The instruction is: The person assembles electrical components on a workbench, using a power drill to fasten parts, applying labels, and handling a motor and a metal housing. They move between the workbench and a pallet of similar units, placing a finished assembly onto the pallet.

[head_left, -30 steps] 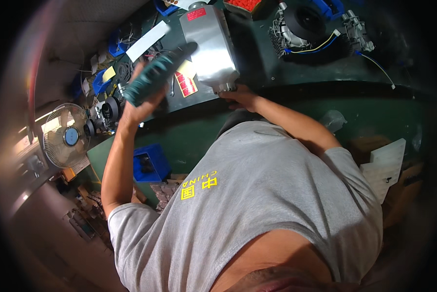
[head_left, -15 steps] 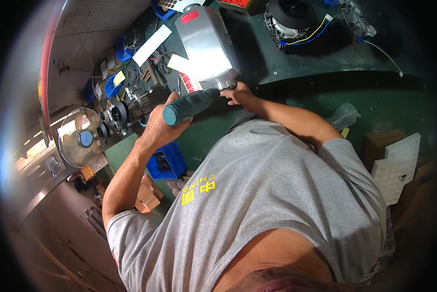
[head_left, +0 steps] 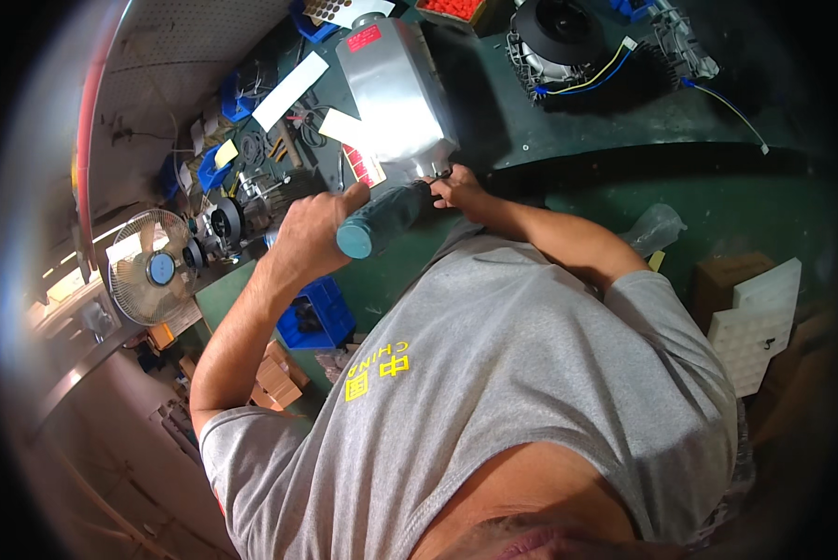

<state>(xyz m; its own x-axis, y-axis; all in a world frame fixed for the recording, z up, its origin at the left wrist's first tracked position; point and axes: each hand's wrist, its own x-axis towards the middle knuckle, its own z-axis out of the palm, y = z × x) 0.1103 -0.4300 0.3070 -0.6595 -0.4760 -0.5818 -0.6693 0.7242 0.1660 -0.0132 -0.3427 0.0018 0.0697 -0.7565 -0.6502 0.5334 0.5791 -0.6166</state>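
My left hand [head_left: 318,231] is closed around a teal cordless power screwdriver [head_left: 382,222], whose grip is mostly hidden behind it. The tool's front end points away and to the right, toward the near end of a silver metal housing [head_left: 396,103] with a red label, lying on the bench. Beside that tip, my right hand [head_left: 458,189] has its fingers bent and pressed together at the housing's near end. Whatever small part sits between those fingers is hidden. Under the housing's left side lies a red-and-white card [head_left: 363,166].
Two motor-like assemblies [head_left: 554,42] [head_left: 680,47] with wires stand at the back right of the green bench [head_left: 606,126]. Tools, blue bins [head_left: 237,98] and a white strip [head_left: 290,91] lie on the left. A fan [head_left: 158,268] stands farther left, a blue crate [head_left: 316,313] below.
The screwdriver's rear end has swung right and nearer to me, with my left hand turning along. My right hand stays at the housing's end, its fingers slightly shifted.
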